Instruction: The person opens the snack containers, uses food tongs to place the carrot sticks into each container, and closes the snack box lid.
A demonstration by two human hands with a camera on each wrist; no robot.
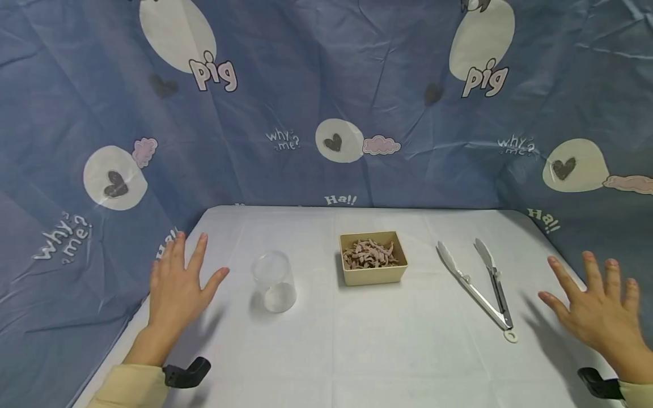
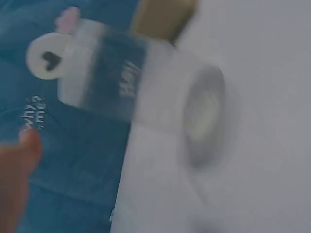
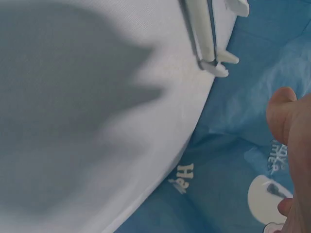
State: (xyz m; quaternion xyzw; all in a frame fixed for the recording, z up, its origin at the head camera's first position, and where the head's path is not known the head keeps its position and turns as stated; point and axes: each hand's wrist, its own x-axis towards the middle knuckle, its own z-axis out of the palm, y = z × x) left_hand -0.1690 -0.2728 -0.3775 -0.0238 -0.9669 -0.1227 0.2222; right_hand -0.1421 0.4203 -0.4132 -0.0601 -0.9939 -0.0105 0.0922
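A clear, see-through cup [image 1: 275,283] stands on the white table, to the right of my left hand [image 1: 178,292], whose fingers are spread and hold nothing. In the left wrist view the cup [image 2: 155,87] looks blurred beside part of the hand [image 2: 17,170]. Farther right, a pale yellow box [image 1: 374,276] holds brown-grey strips [image 1: 369,254]. White and grey tongs [image 1: 479,296] lie spread apart between the box and my right hand [image 1: 602,311], which is raised with fingers spread and holds nothing. The right wrist view shows the tongs [image 3: 201,34] and part of that hand [image 3: 299,145].
A white cloth [image 1: 408,351] covers the table. Behind it and along both sides hangs a blue printed sheet [image 1: 285,68]. Black wrist cameras sit at both cuffs. Shadows of the hands fall on the cloth.
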